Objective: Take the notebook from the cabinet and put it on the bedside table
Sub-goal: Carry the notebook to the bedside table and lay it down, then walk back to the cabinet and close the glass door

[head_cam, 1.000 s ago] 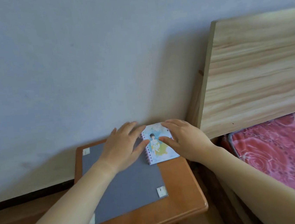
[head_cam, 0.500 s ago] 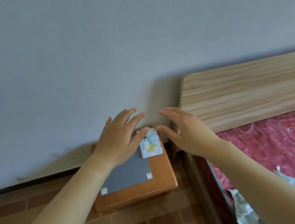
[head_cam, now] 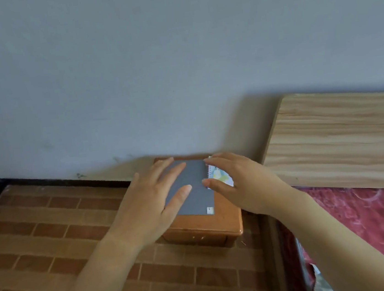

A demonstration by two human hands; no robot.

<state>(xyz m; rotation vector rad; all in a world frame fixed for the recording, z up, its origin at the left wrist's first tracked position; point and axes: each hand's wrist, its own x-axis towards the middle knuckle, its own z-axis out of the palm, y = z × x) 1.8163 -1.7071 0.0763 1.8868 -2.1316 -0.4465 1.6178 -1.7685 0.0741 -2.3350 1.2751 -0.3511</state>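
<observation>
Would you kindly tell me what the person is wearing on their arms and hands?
Nothing shows: the left hand and right hand are ungloved, with no rings, and both forearms are bare to the frame's edge, without sleeves, watch or bracelet.

The desk point(head_cam: 228, 225) stands against the wall point(head_cam: 153, 66), below the left hand point(head_cam: 150, 205) and right hand point(head_cam: 243, 185). A mat point(head_cam: 196, 192) lies on it, showing between the hands. The notebook point(head_cam: 221, 176) lies at the mat's right edge, partly hidden behind the right hand. The headboard point(head_cam: 341, 142) is right of that hand, and the bed point(head_cam: 374, 225) is nearer, before the headboard.
</observation>
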